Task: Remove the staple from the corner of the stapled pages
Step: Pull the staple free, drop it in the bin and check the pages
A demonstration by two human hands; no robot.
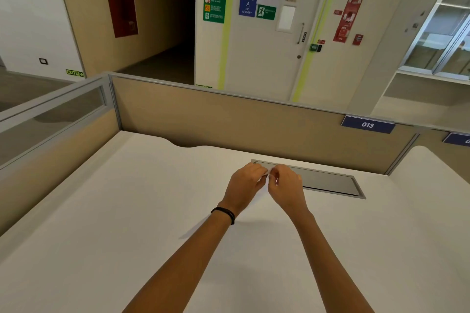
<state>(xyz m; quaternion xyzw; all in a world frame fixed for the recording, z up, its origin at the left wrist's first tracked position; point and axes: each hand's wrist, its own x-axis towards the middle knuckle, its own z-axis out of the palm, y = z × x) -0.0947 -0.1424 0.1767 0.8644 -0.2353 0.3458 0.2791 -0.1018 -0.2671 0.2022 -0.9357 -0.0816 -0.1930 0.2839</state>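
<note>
Desk: white top, grey cable flap at the back, tan partition behind.
Room: fire-exit door beyond.
Left hand: fingers curled, pinching the pages' corner.
Right hand: fingertips pinched at that same corner; staple too small to tell.

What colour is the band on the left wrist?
Black: a thin band around the left wrist, seen clearly in the head view.

Office cubicle by the fire exit

A white table sits inside tan partition panels, one carrying a blue "013" plate. Beyond stand a pale door with "Fire Exit" and "Stair A" signs, a dark corridor, and empty white shelving at right.
</note>
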